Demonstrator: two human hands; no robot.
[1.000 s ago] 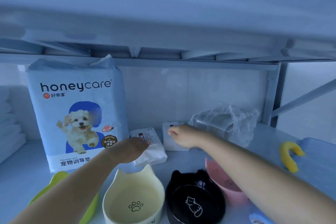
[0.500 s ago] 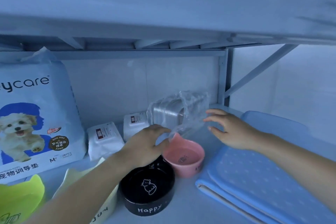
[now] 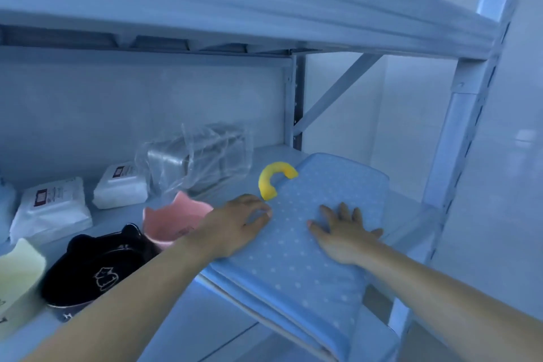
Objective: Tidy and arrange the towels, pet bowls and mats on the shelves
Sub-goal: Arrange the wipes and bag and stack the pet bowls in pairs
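Blue mat (image 3: pixel 308 244): overhangs shelf (image 3: pixel 264 156) edge, may slip off. Right hand (image 3: pixel 345 233) flat on top; left hand (image 3: pixel 235 228) fingers curled at side edge; neither grasps.

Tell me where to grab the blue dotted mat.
Grip the blue dotted mat at its near edge, coming from the front. That end seems to overhang the shelf, so fingers can likely curl under its folded layers.

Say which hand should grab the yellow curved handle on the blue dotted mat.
Probably the left hand: it lies right beside the yellow curved handle, while the right hand rests flat farther along the blue dotted mat.
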